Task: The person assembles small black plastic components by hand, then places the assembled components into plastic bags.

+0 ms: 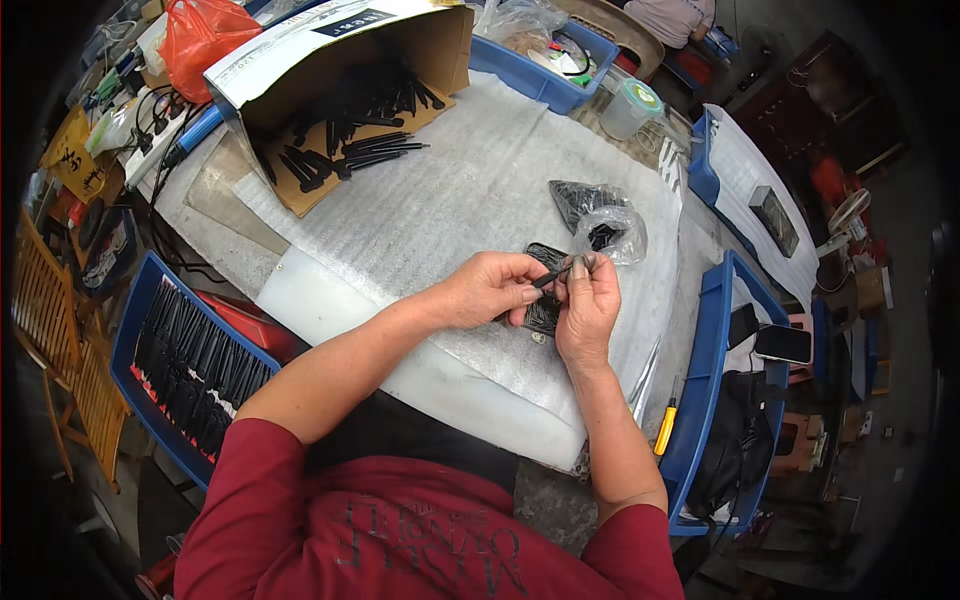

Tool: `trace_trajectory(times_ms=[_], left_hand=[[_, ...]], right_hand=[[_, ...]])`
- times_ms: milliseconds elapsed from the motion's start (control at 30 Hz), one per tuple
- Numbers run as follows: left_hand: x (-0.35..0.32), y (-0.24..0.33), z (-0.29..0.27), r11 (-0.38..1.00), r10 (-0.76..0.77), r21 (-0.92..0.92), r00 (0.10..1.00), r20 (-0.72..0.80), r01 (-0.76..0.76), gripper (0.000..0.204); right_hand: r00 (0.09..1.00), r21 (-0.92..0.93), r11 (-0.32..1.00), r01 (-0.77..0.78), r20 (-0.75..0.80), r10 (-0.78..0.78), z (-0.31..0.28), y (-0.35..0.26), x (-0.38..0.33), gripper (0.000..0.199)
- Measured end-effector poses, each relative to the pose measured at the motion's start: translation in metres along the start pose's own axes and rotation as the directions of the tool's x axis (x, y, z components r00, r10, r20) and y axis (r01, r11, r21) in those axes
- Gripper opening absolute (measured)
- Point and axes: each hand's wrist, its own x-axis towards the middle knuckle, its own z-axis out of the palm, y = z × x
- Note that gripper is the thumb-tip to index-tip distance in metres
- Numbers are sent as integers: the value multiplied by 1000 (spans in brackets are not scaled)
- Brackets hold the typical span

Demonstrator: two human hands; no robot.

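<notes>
A thin black rod was pinched between both hands' fingertips, its long axis slanting from lower left to upper right. The left hand gripped the lower-left portion, the right hand the upper-right; neither was clearly nearer. Beneath them, a dark packet lay on a pale sheet.

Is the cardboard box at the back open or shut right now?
Open: the box has its mouth toward the person, showing black parts inside and on its lowered flap.
</notes>
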Motion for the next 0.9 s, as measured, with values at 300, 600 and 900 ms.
trace_trajectory(times_ms=[300, 600, 900], left_hand=[[-2, 3, 0, 999, 4, 33, 995, -96, -1, 19], [-5, 10, 1, 1000, 19, 28, 985, -173, -15, 19], [-1, -1, -7, 930, 199, 350, 955, -219, -113, 17]], right_hand=[[999, -113, 993, -20, 40, 24, -4, -5, 2, 9], [976, -189, 974, 123, -154, -153, -42, -21, 26, 11], [976, -920, 347, 180, 122, -183, -52, -19, 46, 12]])
